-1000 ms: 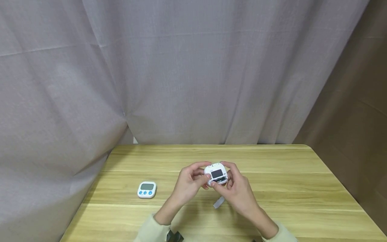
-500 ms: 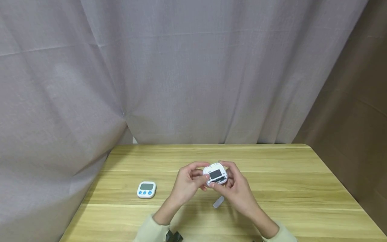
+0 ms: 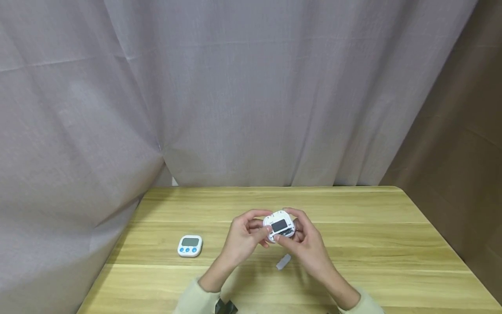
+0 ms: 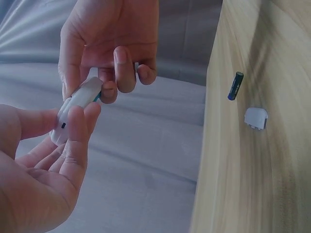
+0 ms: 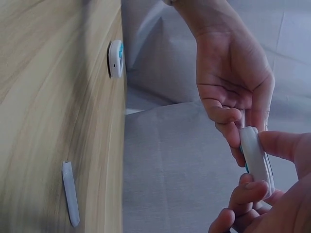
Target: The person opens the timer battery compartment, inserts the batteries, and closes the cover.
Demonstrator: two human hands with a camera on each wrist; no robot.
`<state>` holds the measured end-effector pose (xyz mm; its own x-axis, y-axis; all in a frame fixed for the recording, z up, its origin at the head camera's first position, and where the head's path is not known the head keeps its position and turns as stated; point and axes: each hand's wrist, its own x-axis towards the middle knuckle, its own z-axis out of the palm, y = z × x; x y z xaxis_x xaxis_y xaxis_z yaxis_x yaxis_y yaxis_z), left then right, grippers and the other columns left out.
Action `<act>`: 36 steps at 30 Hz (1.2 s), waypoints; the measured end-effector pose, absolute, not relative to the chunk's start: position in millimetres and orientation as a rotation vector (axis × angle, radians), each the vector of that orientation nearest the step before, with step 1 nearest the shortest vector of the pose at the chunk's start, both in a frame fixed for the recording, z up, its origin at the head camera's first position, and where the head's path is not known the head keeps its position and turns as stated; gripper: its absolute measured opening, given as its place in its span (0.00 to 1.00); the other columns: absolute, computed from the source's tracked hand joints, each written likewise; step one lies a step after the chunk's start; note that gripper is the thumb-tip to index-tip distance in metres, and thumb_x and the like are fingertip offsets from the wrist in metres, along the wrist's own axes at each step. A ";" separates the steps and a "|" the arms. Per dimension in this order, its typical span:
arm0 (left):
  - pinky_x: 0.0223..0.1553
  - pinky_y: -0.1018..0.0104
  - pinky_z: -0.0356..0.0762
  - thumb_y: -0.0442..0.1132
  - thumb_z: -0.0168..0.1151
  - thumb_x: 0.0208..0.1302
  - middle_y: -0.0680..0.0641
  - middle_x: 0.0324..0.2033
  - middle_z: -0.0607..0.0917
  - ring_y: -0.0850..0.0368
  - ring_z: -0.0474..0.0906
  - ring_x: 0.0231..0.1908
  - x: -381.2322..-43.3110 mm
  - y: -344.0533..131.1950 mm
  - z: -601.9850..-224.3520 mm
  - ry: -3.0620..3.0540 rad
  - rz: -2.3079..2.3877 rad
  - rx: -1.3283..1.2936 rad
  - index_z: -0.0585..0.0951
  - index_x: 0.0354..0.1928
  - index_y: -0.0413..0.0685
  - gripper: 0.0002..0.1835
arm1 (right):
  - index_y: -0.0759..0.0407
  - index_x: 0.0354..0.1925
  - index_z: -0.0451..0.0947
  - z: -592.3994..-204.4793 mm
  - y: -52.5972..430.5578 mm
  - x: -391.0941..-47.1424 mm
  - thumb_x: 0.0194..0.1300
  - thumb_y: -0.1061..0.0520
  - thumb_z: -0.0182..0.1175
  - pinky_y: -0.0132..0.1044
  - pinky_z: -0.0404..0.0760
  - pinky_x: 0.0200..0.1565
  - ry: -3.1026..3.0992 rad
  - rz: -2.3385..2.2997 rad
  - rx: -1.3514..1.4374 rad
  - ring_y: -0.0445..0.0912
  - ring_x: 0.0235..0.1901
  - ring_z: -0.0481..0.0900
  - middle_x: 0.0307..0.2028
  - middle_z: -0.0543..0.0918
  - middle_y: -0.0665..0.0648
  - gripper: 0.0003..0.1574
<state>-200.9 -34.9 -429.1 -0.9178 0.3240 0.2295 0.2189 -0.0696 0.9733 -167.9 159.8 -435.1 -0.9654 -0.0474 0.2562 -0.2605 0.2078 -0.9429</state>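
Note:
Between both hands a white digital timer (image 3: 277, 216) is held above the table, its back turned up. Its open battery slot (image 3: 287, 232) runs along the near edge of the back, below a black rectangle. My left hand (image 3: 240, 243) grips the timer's left side, thumb on the back. The right hand (image 3: 311, 250) pinches the right side, its thumb lying at the slot and partly covering it. Below them on the table lies the pale battery cover (image 3: 283, 262). The left wrist view also shows a dark battery (image 4: 235, 86) beside that cover (image 4: 256, 118); in the head view it is hidden.
A second white timer (image 3: 190, 246) with a grey screen and blue buttons lies face up on the wooden table (image 3: 372, 226), left of the hands. Grey curtain (image 3: 251, 109) hangs behind the table and along its left side.
Held by both hands, the timer has shifted very slightly left and tilted a little. The right thumb has slid slightly along the slot. The cover and the second timer stay put.

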 end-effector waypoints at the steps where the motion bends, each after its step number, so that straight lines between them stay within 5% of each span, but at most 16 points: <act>1: 0.30 0.49 0.91 0.22 0.63 0.67 0.33 0.40 0.91 0.29 0.88 0.32 -201.3 -35.0 -429.3 2.093 2.159 0.608 0.82 0.60 0.37 0.20 | 0.53 0.69 0.72 -435.0 159.7 -168.1 0.58 0.64 0.77 0.28 0.72 0.19 -2.306 1.848 0.294 0.36 0.22 0.70 0.33 0.78 0.57 0.43; 10: 0.30 0.57 0.92 0.25 0.65 0.69 0.32 0.40 0.91 0.47 0.89 0.29 -205.3 -37.5 -429.3 2.134 2.131 0.612 0.82 0.62 0.37 0.20 | 0.49 0.72 0.72 -436.2 165.1 -170.4 0.67 0.58 0.73 0.28 0.70 0.20 -2.401 1.727 0.317 0.36 0.22 0.69 0.31 0.78 0.55 0.39; 17: 0.30 0.57 0.92 0.26 0.64 0.69 0.34 0.40 0.91 0.40 0.90 0.31 -210.0 -44.6 -427.9 2.206 2.139 0.594 0.82 0.63 0.39 0.20 | 0.58 0.66 0.73 -437.5 171.3 -177.9 0.70 0.52 0.71 0.30 0.77 0.26 -2.500 1.636 0.316 0.40 0.26 0.76 0.32 0.83 0.53 0.31; 22: 0.29 0.63 0.90 0.26 0.64 0.69 0.32 0.42 0.91 0.53 0.89 0.29 -213.5 -48.3 -426.9 2.204 2.157 0.582 0.82 0.63 0.37 0.20 | 0.62 0.46 0.80 -447.9 176.8 -186.0 0.64 0.55 0.75 0.30 0.78 0.28 -2.649 1.590 0.409 0.41 0.27 0.77 0.30 0.83 0.52 0.18; 26: 0.29 0.65 0.90 0.25 0.64 0.69 0.31 0.42 0.90 0.54 0.88 0.29 -214.3 -49.9 -425.1 2.190 2.178 0.566 0.82 0.62 0.36 0.20 | 0.62 0.38 0.84 -461.5 181.1 -193.4 0.57 0.64 0.77 0.30 0.79 0.30 -2.768 1.426 0.616 0.39 0.28 0.77 0.29 0.83 0.50 0.12; 36: 0.29 0.60 0.90 0.24 0.64 0.69 0.31 0.41 0.90 0.51 0.88 0.28 -213.0 -51.5 -422.5 2.195 2.200 0.534 0.83 0.61 0.38 0.19 | 0.54 0.35 0.91 -482.4 184.9 -199.4 0.42 0.70 0.81 0.33 0.76 0.39 -2.870 0.948 0.845 0.43 0.37 0.76 0.33 0.84 0.46 0.20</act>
<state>-213.0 -51.5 -422.5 -0.9426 0.2275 0.2446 0.2441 -0.0307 0.9693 -199.4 184.9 -482.4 -0.8550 -0.4914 0.1656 -0.4935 0.6727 -0.5514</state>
